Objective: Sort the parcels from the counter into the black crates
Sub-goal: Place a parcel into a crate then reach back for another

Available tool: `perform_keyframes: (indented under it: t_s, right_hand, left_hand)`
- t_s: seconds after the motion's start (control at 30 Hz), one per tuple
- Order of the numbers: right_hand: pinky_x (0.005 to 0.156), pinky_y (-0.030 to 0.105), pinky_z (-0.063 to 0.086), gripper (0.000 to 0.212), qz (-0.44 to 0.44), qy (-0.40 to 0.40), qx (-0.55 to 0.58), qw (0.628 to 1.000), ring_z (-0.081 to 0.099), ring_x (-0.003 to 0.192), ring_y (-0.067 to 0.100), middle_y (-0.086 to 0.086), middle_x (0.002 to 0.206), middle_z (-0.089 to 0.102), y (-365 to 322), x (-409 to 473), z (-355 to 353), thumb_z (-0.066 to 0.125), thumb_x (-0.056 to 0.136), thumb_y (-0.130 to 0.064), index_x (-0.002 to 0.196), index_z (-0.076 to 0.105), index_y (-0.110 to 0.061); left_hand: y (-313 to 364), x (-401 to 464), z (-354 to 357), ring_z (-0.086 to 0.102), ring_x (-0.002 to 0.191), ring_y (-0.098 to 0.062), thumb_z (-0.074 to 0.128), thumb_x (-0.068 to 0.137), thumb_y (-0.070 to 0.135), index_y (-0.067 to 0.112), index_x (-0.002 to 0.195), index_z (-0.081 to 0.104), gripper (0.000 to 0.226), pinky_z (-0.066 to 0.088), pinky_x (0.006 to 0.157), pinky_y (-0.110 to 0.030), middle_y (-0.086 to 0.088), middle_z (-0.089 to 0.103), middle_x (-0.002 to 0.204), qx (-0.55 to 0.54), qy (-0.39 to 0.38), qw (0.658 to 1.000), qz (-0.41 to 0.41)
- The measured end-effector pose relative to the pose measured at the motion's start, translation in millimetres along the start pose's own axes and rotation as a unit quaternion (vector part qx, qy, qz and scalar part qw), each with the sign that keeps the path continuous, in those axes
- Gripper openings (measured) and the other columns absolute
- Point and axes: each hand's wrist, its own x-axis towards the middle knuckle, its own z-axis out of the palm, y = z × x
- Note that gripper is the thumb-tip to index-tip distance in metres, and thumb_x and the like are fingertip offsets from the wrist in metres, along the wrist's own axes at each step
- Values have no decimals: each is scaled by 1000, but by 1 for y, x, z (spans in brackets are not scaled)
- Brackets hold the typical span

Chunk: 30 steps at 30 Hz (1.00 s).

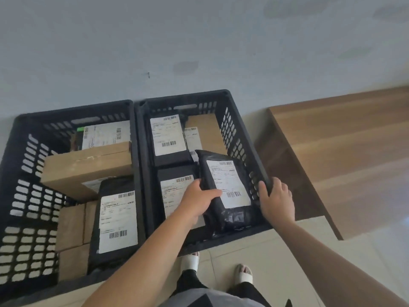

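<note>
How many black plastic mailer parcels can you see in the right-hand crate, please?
3: one at the back left, one at the front left, one held at the front right. Others may lie hidden underneath.

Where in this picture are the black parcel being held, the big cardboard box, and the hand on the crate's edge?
Black parcel (230, 214): head view, wrinkled lower wrapping.
Cardboard box (88, 168): head view, top face.
Right hand (277, 201): head view, back of the hand, gripping the crate rim.
</note>
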Motion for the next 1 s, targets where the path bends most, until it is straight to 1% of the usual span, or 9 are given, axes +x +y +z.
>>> perform_keyframes:
  t_s: [0.2, 0.33, 0.47, 0.53, 0.6, 0.7, 0.77, 0.83, 1.0]
  right_hand:
    - [109, 47, 42, 63, 2, 27, 15, 1000, 48, 134, 34, 14, 145, 55, -1, 2, 2, 38, 105, -54, 148, 46, -8]
    - [108, 47, 45, 62, 14, 39, 24, 999, 51, 133, 31, 11, 144, 56, -1, 3, 4, 38, 105, -56, 147, 47, -10]
    - [108, 46, 47, 62, 22, 39, 31, 999, 53, 131, 29, 9, 144, 57, -2, 3, 4, 38, 104, -57, 146, 47, -12]
    - [108, 46, 47, 61, 25, 35, 31, 999, 53, 131, 29, 7, 144, 57, -3, 4, 4, 38, 104, -57, 146, 47, -14]
    - [107, 45, 48, 61, 27, 33, 29, 999, 54, 129, 28, 6, 143, 57, -3, 5, 4, 39, 104, -57, 146, 47, -14]
    - [105, 44, 49, 60, 30, 33, 30, 999, 55, 127, 26, 5, 141, 58, -2, 6, 6, 40, 103, -58, 145, 48, -16]
    - [104, 42, 50, 60, 35, 32, 29, 998, 56, 125, 25, 4, 140, 59, -3, 7, 6, 40, 103, -58, 144, 48, -16]
    - [104, 42, 51, 59, 33, 35, 31, 998, 56, 125, 25, 4, 139, 59, -2, 7, 7, 40, 103, -58, 144, 49, -16]
    - [104, 43, 48, 59, 28, 37, 27, 999, 54, 128, 26, 6, 139, 59, 0, 7, 7, 40, 104, -57, 144, 49, -14]
  left_hand:
    - [-4, 29, 34, 47, 141, -27, 65, 100, 13, 20, 156, 32, 65, 46, 108, -38, 0, 50, 153, 41, -27, 999, -23]
    - [-18, 40, 50, 38, 147, -26, 52, 103, 5, 21, 157, 26, 62, 36, 115, -40, 0, 43, 159, 102, -37, 994, -30]
    - [-29, 52, 58, 42, 143, -27, 49, 101, 1, 23, 161, 11, 74, 47, 82, -21, -2, 40, 159, 143, -23, 989, -32]
    - [-25, 51, 63, 38, 145, -27, 59, 97, 3, 28, 161, 1, 90, 51, 87, -25, -5, 25, 165, 168, 5, 986, -5]
    - [-24, 45, 65, 16, 155, -31, 69, 92, 8, 30, 161, -9, 107, 40, 114, -39, -7, -5, 171, 285, 59, 953, 86]
    - [-20, 48, 71, -14, 158, -32, 63, 98, 24, 30, 162, -8, 96, 9, 129, -50, -7, -21, 170, 493, 60, 822, 277]
    - [-16, 58, 79, -23, 156, -33, 46, 105, 44, 28, 163, -3, 78, -2, 127, -57, -7, -23, 170, 571, 7, 775, 270]
    - [-17, 73, 87, -28, 154, -34, 30, 103, 63, 28, 163, -7, 78, -10, 124, -62, -6, -26, 169, 624, -17, 751, 215]
    - [-44, 91, 88, -27, 153, -39, 9, 94, 81, 38, 160, -17, 83, -10, 115, -74, -8, -28, 168, 665, -27, 722, 190]
